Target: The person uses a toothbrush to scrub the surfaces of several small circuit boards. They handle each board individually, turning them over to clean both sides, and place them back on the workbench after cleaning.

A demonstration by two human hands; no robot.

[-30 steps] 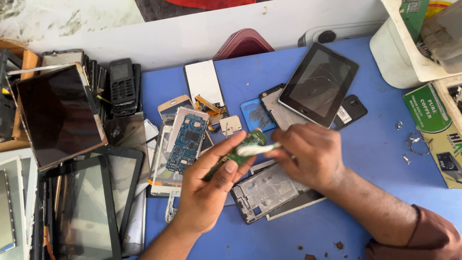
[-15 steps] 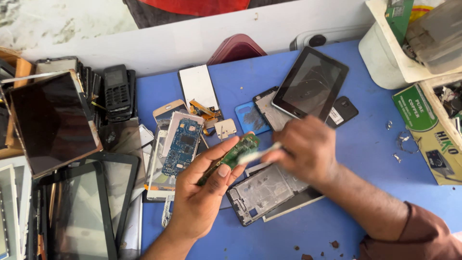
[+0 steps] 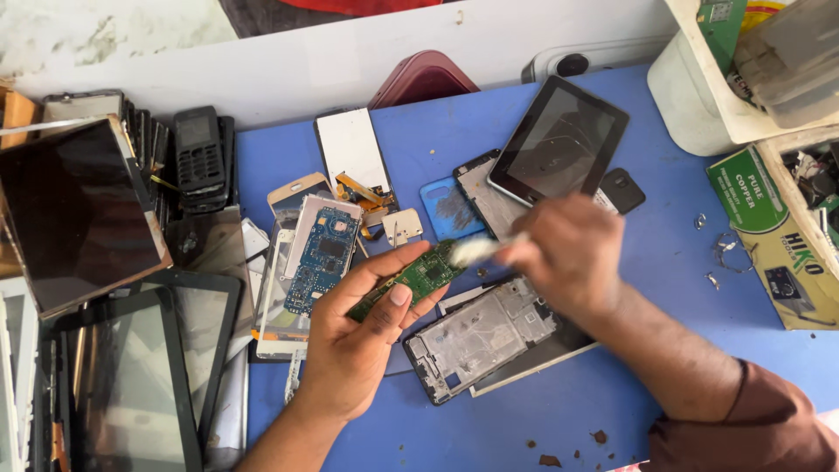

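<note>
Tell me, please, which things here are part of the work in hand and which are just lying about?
In use:
- left hand holding a green circuit board
- right hand holding a white brush against the board

Lying about:
- tablet
- blue board
- metal phone frame
- black keypad phone
- white tub

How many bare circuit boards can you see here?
2. A green circuit board is held in the left hand; a blue circuit board lies in an opened phone just left of it. More may be hidden under the clutter.
</note>
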